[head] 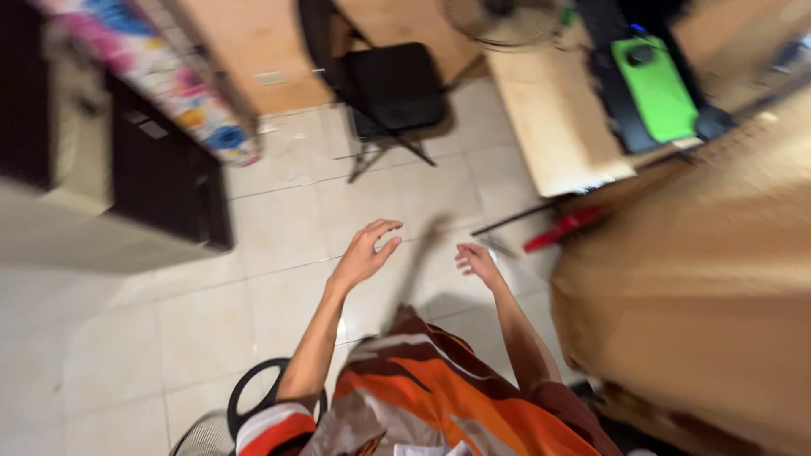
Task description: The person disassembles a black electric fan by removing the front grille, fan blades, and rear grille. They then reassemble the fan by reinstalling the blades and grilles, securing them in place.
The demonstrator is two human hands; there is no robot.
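My left hand (367, 251) hangs in the air over the tiled floor (279, 279), fingers apart and slightly curled, holding nothing. My right hand (477, 263) is a little to its right and lower, also empty with loose fingers. Both forearms reach forward from an orange, white and brown striped shirt (422, 397). Neither hand touches anything. The nearest things are a red-handled tool (564, 228) on the floor to the right and a large brown cardboard surface (701, 287) beside my right arm. The picture is motion-blurred.
A black folding chair (393, 89) stands ahead. A dark cabinet (160, 173) with a colourful cloth (160, 67) is at the left. A wooden board (557, 118), a green pad (657, 89) and a fan (507, 21) lie at the upper right. A black fan ring (253, 393) sits by my left elbow.
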